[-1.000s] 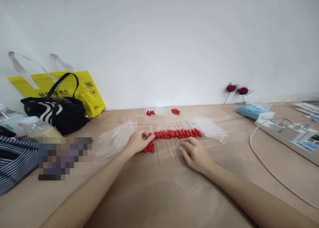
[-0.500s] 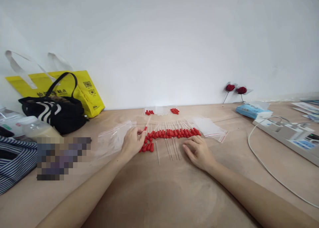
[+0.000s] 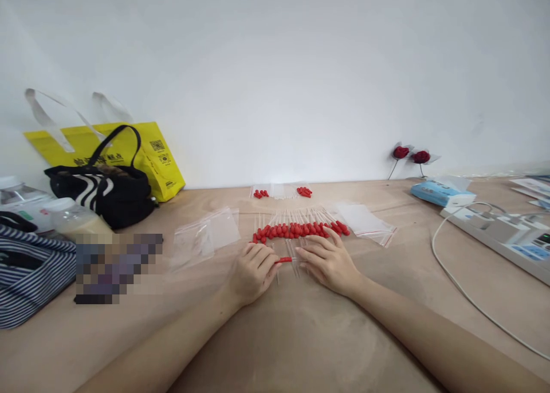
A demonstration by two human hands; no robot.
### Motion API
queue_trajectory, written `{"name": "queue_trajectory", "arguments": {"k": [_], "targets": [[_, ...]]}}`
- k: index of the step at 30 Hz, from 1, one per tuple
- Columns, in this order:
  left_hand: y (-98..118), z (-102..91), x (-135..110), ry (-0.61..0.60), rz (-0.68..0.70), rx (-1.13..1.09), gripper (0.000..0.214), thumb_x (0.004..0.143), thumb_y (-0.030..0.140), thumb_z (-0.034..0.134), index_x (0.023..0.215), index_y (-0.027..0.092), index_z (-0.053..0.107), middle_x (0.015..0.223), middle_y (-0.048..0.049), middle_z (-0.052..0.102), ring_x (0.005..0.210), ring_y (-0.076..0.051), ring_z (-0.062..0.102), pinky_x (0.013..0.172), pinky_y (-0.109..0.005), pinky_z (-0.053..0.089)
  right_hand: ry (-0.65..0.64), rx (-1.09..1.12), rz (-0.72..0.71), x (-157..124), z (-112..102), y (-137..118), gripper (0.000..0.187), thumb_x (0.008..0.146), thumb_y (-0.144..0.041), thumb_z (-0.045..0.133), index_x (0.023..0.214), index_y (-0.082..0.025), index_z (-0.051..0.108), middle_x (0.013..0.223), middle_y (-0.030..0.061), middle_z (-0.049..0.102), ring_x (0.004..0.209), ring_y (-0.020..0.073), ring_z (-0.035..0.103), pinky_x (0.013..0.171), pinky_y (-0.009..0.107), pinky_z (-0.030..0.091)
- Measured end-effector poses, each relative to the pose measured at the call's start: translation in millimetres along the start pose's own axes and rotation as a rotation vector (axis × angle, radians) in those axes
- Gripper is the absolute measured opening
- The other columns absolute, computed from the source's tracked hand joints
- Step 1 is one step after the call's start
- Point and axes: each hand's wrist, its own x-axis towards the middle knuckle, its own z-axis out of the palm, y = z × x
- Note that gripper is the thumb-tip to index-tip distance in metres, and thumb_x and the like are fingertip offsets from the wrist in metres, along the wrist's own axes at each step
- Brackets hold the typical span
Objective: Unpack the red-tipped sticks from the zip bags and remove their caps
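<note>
My left hand (image 3: 254,274) pinches a red rubber dropper bulb (image 3: 284,260) that lies sideways, its narrow end toward the right. At that end, a clear glass tube (image 3: 294,259) meets the bulb, held by the fingertips of my right hand (image 3: 330,262). How far the tube sits inside cannot be made out. Just beyond both hands is a row of droppers with red bulbs (image 3: 296,230), their glass stems pointing away from me. Several loose glass tubes (image 3: 289,246) lie on the table under and between my hands. My left hand hides any bulbs beneath it.
Clear zip bags lie left (image 3: 201,238) and right (image 3: 365,221). At the wall sits a bag with red bulbs (image 3: 304,192). Yellow (image 3: 167,178) and black (image 3: 124,198) bags stand left. A tissue pack (image 3: 442,192), power strip (image 3: 485,224) and white cable (image 3: 447,284) occupy the right.
My left hand has moved right and nearer me, bringing a red bulb. My right hand has shifted slightly left and taken hold of a glass tube. Bulb and tube now meet.
</note>
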Motion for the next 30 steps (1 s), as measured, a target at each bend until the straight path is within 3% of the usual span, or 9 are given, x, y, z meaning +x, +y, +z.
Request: {"name": "queue_trajectory", "arguments": {"k": [5,10,18,24,30], "targets": [[1,0.2,2,0.021,0.025,-0.002,0.014,0.083,0.021,0.047,0.081,0.016,0.059,0.079,-0.0043,0.064,0.073,-0.017,0.055,0.07,-0.032,0.041,0.041,0.015,-0.08,-1,4,0,0.024,0.083,-0.016,0.047,0.102,-0.023,0.059,0.081,-0.0002,0.07,0.096,0.0177,0.057,0.103,0.051,0.019],[6,8.3,7,-0.018,-0.024,-0.079,0.024,0.086,0.026,0.043,0.102,0.016,0.059,0.107,-0.008,0.062,0.104,-0.021,0.052,0.09,-0.038,0.039,0.08,-0.002,-0.126,-4,3,0,0.028,0.084,-0.011,0.042,0.105,-0.022,0.058,0.085,0.0015,0.069,0.099,0.0171,0.057,0.103,0.051,0.021],[8,16.8,9,-0.033,-0.05,-0.155,0.024,0.087,0.023,0.04,0.101,0.018,0.06,0.104,-0.006,0.065,0.106,-0.02,0.054,0.096,-0.042,0.037,0.079,-0.021,-0.039,1,4,-5,0.024,0.084,-0.022,0.048,0.105,-0.019,0.058,0.092,0.0063,0.068,0.096,0.018,0.058,0.102,0.051,0.025],[8,15.0,8,-0.038,-0.038,-0.161,0.021,0.087,0.021,0.041,0.092,0.018,0.061,0.105,-0.0026,0.065,0.107,-0.021,0.053,0.097,-0.044,0.034,0.064,0.009,-0.1,2,3,-5,0.018,0.084,-0.016,0.046,0.097,-0.019,0.059,0.076,0.0013,0.069,0.096,0.0178,0.058,0.104,0.053,0.018],[7,11.1,4,-0.066,0.013,-0.143,0.02,0.086,0.019,0.043,0.082,0.021,0.062,0.108,0.0025,0.064,0.113,-0.023,0.048,0.105,-0.052,0.014,0.055,0.008,-0.133,-1,0,-6,0.016,0.086,-0.015,0.043,0.084,-0.019,0.059,0.071,0.0011,0.068,0.098,0.0166,0.058,0.105,0.051,0.016]]}}
